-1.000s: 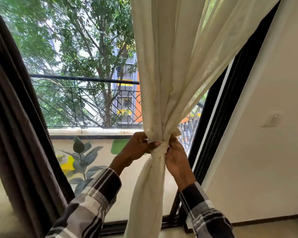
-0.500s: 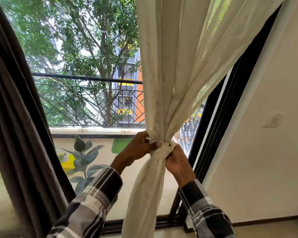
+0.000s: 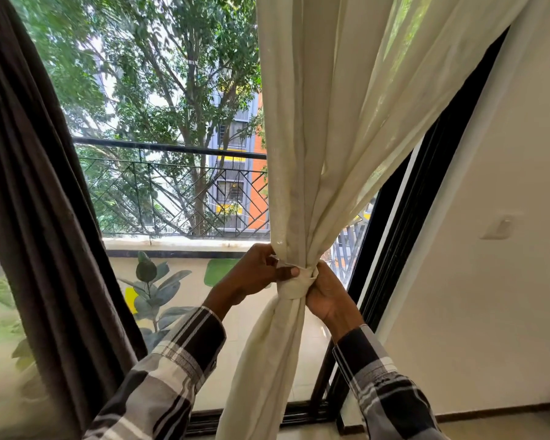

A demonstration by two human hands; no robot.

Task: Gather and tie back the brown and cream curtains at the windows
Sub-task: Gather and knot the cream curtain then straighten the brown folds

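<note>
The cream curtain (image 3: 324, 128) hangs in the middle of the window, gathered into one bunch and pinched at waist height by a cream tie band (image 3: 294, 284) wrapped around it. My left hand (image 3: 254, 274) grips the band from the left, thumb pressed on its front. My right hand (image 3: 326, 293) clasps the band and the bunch from the right. Below the band the cloth falls loose to the floor. The brown curtain (image 3: 35, 198) hangs at the left edge of the window, apart from both hands.
A black window frame (image 3: 404, 214) runs up on the right, next to a cream wall with a switch plate (image 3: 499, 227). Outside are a balcony railing (image 3: 172, 188), a painted parapet and trees. The black sill (image 3: 261, 417) lies low behind the curtain.
The tie band has been drawn tighter and lies flatter around the cream bunch. Both hands stay at the knot, with the right hand settled lower under it.
</note>
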